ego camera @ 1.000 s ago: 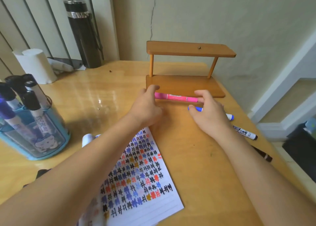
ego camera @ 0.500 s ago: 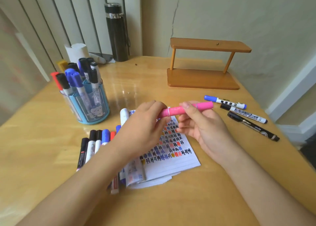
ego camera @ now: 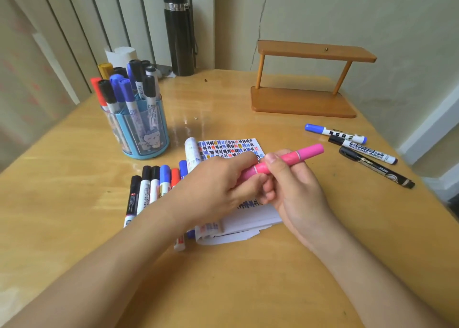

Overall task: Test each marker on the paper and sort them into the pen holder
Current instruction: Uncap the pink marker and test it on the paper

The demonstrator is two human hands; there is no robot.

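- The pink marker [ego camera: 295, 156] is up off the bench [ego camera: 223, 278], held level-ish above the scribbled paper [ego camera: 231, 147], its far end tilted up to the right.
- It looks like a light, stiff plastic barrel, smooth and likely a bit slippery, so a firm pinch should do, with no squeezing needed.
- I'd hold the middle of the barrel with one hand and pull the end cap straight off with the other. Pale rings near both ends suggest a cap at each, though I can't tell for sure.
- The left hand [ego camera: 216, 186] has its fingers [ego camera: 248, 178] curled tight round the near end of the marker.
- The right hand [ego camera: 295, 191] pinches the barrel between thumb and curled fingers, with the far end poking free.
- The blue pen holder [ego camera: 144, 134], already stocked with markers, stands well to the left.
- More markers lie in a row [ego camera: 151, 191] beside the paper.
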